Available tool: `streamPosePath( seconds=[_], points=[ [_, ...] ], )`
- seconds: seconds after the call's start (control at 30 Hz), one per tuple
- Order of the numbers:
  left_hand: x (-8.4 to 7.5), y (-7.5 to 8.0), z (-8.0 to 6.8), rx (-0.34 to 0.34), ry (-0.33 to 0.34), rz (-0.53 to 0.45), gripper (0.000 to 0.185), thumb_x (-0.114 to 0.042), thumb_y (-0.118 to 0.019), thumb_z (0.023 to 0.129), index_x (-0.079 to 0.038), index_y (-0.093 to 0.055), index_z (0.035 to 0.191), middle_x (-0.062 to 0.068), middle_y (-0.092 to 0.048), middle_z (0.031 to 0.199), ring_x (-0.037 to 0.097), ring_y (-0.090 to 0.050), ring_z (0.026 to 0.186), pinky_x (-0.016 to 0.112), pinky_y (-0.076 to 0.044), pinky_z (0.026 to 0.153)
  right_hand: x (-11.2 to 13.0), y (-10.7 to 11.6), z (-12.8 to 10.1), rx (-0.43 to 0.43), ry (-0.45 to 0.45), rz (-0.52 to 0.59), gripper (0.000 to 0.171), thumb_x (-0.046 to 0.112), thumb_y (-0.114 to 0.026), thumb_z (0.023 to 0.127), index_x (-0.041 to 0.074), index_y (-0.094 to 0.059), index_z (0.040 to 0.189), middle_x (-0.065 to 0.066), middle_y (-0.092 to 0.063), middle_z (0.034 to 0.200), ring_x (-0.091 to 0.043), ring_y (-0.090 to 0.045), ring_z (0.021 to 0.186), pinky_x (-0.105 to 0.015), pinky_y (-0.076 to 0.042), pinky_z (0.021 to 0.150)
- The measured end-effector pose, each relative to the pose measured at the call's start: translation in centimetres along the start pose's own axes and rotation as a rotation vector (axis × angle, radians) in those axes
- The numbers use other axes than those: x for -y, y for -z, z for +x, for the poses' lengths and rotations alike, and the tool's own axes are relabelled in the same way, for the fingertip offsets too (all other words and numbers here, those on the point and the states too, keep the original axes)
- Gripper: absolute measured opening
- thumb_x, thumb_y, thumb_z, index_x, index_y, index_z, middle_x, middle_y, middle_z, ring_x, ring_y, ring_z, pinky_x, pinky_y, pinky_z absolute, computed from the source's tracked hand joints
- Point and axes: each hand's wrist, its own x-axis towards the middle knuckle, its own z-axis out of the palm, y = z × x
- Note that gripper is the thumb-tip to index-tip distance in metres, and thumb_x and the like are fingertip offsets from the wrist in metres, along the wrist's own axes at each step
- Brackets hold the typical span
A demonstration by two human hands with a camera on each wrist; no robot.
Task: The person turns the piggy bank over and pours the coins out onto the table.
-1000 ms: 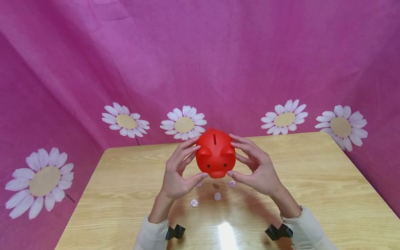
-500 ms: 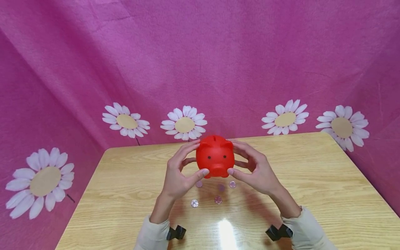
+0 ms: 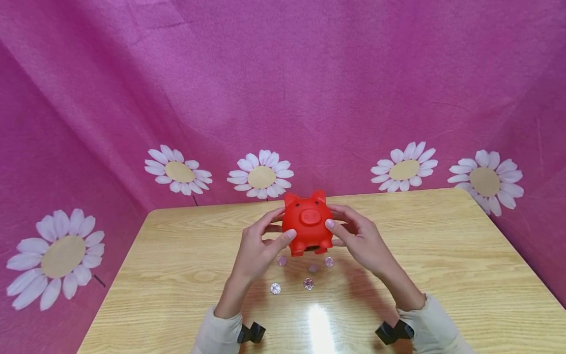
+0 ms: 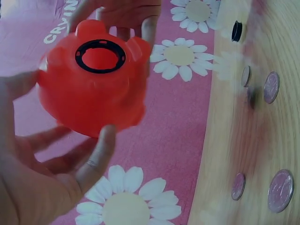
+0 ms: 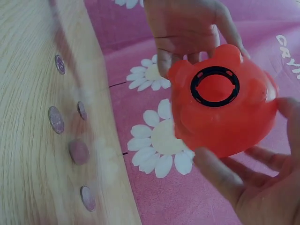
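Note:
A red piggy bank [image 3: 308, 209] is held up over the table, snout toward the head camera. My left hand [image 3: 262, 246] grips its left side, thumb on the front and fingers behind. On the other side my right hand [image 3: 363, 243] holds it the same way. The wrist views show the underside, where a black ring [image 4: 78, 57] surrounds a round uncovered hole. Below the bank, several coins [image 3: 308, 283] lie spread on the wood; one coin [image 5: 78, 152] looks blurred in the right wrist view.
A small round black cap [image 4: 237, 31] lies on the wooden table [image 3: 177, 275]. Pink cloth [image 3: 309, 98] printed with large white daisies [image 3: 261, 177] hangs behind and at the sides. Black wrist cameras [image 3: 252, 333] sit at both beige cuffs.
Both hands have tipped the piggy bank backward: its top slot has turned out of sight and the snout, feet and underside edge now show. Another coin has come to view beneath it.

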Motion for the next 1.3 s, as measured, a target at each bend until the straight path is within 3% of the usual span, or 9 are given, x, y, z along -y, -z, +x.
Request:
streamPosePath(
  seconds=[0.17,0.4,0.7,0.97,1.0,1.2,1.3],
  points=[
    [0.1,-0.31,0.12,0.019,0.097,0.026,0.053,-0.027,-0.074,0.101,-0.01,-0.063,0.149,0.019,-0.073,0.134,0.032,-0.077,0.103,0.048,-0.069,0.074,0.1,-0.14,-0.01,0.006,-0.089,-0.026,0.044,0.028,-0.065,0.108,0.01,-0.061,0.148,-0.026,-0.068,0.138,-0.036,-0.077,0.113,-0.042,-0.069,0.078],
    [0.05,-0.17,0.23,0.022,0.056,0.014,0.054,-0.023,-0.074,0.099,-0.012,-0.061,0.151,0.013,-0.07,0.141,0.035,-0.072,0.116,0.038,-0.069,0.08,0.39,0.05,-0.18,0.002,-0.079,0.002,0.05,0.027,-0.068,0.107,0.009,-0.057,0.152,-0.025,-0.063,0.146,-0.041,-0.073,0.121,-0.04,-0.069,0.083],
    [0.15,-0.34,0.17,0.036,0.144,0.022,0.05,-0.034,-0.07,0.103,-0.015,-0.064,0.148,0.015,-0.072,0.134,0.027,-0.073,0.104,0.044,-0.069,0.069,0.29,-0.16,-0.03,0.004,-0.152,0.022,0.045,0.03,-0.065,0.108,0.008,-0.061,0.147,-0.027,-0.069,0.133,-0.033,-0.078,0.106,-0.05,-0.069,0.077],
    [-0.02,-0.09,0.08,0.018,-0.05,-0.115,0.062,-0.015,-0.074,0.096,-0.007,-0.055,0.155,0.016,-0.062,0.15,0.039,-0.064,0.129,0.033,-0.067,0.09,0.44,0.27,-0.31,-0.014,0.072,0.006,0.052,0.014,-0.075,0.1,0.011,-0.06,0.149,-0.017,-0.063,0.149,-0.042,-0.07,0.125,-0.033,-0.067,0.087],
    [0.01,-0.1,0.06,0.017,-0.067,-0.134,0.064,-0.014,-0.075,0.095,-0.007,-0.055,0.155,0.016,-0.061,0.151,0.039,-0.062,0.131,0.031,-0.067,0.088,0.45,0.28,-0.36,-0.013,0.088,0.021,0.053,0.012,-0.076,0.099,0.011,-0.06,0.15,-0.014,-0.062,0.15,-0.04,-0.069,0.127,-0.032,-0.067,0.087],
    [0.02,-0.31,0.07,-0.008,-0.167,-0.13,0.066,-0.018,-0.08,0.094,-0.01,-0.055,0.155,0.015,-0.06,0.153,0.038,-0.059,0.137,0.035,-0.064,0.1,0.47,0.04,-0.52,-0.014,0.193,0.155,0.063,-0.003,-0.078,0.093,0.005,-0.056,0.151,-0.001,-0.06,0.15,-0.013,-0.065,0.132,-0.028,-0.064,0.095],
    [-0.07,-0.34,0.15,0.001,-0.178,-0.123,0.068,-0.02,-0.081,0.094,-0.01,-0.053,0.156,0.015,-0.06,0.153,0.038,-0.06,0.137,0.035,-0.063,0.102,0.51,-0.03,-0.45,-0.024,0.207,0.17,0.064,-0.005,-0.078,0.092,0.003,-0.055,0.151,0.001,-0.061,0.149,-0.01,-0.064,0.133,-0.027,-0.063,0.097]
  ],
)
